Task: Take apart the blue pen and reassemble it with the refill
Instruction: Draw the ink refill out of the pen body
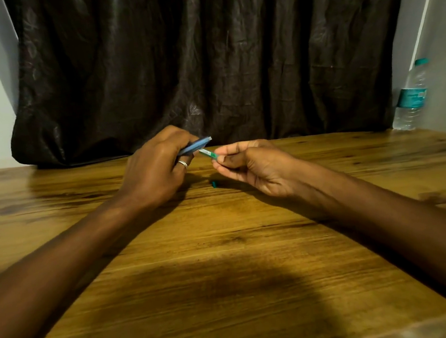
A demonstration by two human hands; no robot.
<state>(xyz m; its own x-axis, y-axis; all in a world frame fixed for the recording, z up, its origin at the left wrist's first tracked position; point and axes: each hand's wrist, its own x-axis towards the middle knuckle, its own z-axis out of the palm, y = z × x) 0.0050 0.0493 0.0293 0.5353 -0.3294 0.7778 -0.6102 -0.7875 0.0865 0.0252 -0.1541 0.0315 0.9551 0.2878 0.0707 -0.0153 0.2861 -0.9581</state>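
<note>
Fingers of the left hand grip the blue pen barrel above the wooden table; just right of it, the right hand pinches the refill. Below the barrel, a small blue piece lies on the table.

Most of the blue barrel is being covered by the left hand, only its far end showing. The rear of the refill is being hidden inside the fingers of the right hand. A small teal piece on the surface is too small to be identified. Both forearms are being cut off by the lower edge.
</note>
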